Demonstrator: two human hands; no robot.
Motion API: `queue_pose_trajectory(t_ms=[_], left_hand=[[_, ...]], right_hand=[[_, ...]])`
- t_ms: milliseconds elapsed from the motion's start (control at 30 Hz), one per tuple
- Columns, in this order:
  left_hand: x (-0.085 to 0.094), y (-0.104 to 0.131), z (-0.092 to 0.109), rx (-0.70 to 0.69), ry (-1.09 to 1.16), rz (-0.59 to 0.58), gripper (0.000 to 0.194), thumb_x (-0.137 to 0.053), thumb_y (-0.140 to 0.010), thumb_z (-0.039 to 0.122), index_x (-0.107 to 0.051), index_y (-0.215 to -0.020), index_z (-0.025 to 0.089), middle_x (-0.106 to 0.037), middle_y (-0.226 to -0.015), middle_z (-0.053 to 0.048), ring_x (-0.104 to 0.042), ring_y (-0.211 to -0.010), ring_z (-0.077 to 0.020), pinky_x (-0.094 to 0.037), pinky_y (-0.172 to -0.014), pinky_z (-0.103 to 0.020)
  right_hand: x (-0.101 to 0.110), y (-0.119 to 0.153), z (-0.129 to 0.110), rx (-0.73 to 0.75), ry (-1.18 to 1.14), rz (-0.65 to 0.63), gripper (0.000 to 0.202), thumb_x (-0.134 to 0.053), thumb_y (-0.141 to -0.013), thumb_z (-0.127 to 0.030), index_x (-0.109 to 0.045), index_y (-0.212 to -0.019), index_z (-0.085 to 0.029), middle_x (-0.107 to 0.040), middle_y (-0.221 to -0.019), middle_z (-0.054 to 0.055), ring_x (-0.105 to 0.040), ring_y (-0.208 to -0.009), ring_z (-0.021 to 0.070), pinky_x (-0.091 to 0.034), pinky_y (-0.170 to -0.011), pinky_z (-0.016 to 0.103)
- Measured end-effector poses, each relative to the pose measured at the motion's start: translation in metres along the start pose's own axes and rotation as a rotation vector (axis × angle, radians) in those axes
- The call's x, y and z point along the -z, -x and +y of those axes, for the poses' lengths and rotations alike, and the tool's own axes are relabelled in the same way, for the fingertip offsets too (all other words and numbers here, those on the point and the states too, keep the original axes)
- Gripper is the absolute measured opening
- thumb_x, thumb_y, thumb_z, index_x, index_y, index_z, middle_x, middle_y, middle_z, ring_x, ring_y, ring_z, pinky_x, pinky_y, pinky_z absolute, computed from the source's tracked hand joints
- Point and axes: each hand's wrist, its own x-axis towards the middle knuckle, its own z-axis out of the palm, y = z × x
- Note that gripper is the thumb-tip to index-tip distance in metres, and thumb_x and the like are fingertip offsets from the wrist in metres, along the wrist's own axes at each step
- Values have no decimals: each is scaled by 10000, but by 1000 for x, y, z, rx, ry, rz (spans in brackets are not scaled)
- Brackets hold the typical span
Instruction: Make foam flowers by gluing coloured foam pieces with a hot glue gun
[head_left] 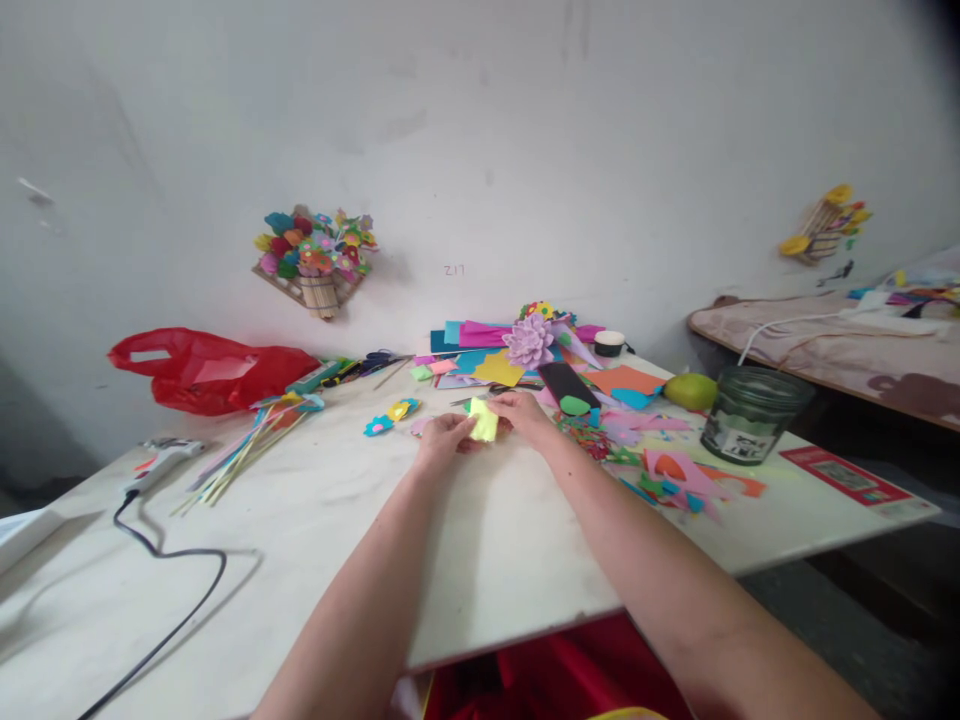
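A small bright yellow piece (484, 421), looking like craft foam or paper, is held up over the white table (345, 560) between my two hands. My left hand (445, 437) pinches its left edge. Fingers of my right hand (523, 413) grip its upper right edge. A bit of green shows behind the yellow piece; what it belongs to is hidden. Left of my hands lie small foam flowers, a blue one (379, 426) and a yellow one (398, 411). Scissors, partly hidden, lie just behind my hands.
A red plastic bag (202, 370), thin sticks (244, 455) and a glue gun (161, 465) with a black cord are on the left. Colored foam sheets (484, 335), a lilac flower (531, 342), scraps (686, 480), a green fruit (691, 392) and a dark jar (752, 415) occupy the back and right.
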Motion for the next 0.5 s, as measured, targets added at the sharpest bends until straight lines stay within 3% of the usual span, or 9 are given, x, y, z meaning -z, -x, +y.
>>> queue_pose_trajectory(t_ms=[167,500], left_hand=[[0,1,0,-1,1,-2,365,-652,-567,439,-531,-737,140,-596,-533,-14,-594,-489,-156,-466,-505,-261],[2,3,-1,65,50,-132,370,-643,-570,458,-556,-709,125,-597,-619,-29,-585,-522,-139,-472,-510,-251]], right_hand=[[-1,1,1,-5,11,-7,192,-622,-607,-315,-591,-603,-126,-497,-449,-25,-433,-384,63,-309,-376,186],[0,3,-3,39,120,-101,184,-601,-613,-275,-639,-678,-107,-520,-502,-19,-418,-426,59,-318,-420,191]])
